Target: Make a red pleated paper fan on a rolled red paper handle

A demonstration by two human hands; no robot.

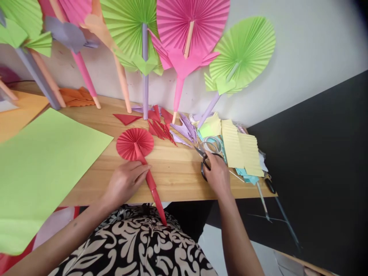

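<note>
Flat on the wooden table (175,180) lies one red paper fan (135,143), its pleated disc towards the wall and its rolled stem slanting down and right past the near edge. The left hand (125,182) rests its fingertips on the stem; whether it pinches is unclear. The right hand (217,175) is closed over one pair of scissors (204,160), blades pointing up-left. One green sheet (43,165) lies at the left.

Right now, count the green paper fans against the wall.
3 green fans: one at the far left, cut by the edge; one in the middle, beside the pink fan; one at the right. Others may stand out of view.
</note>
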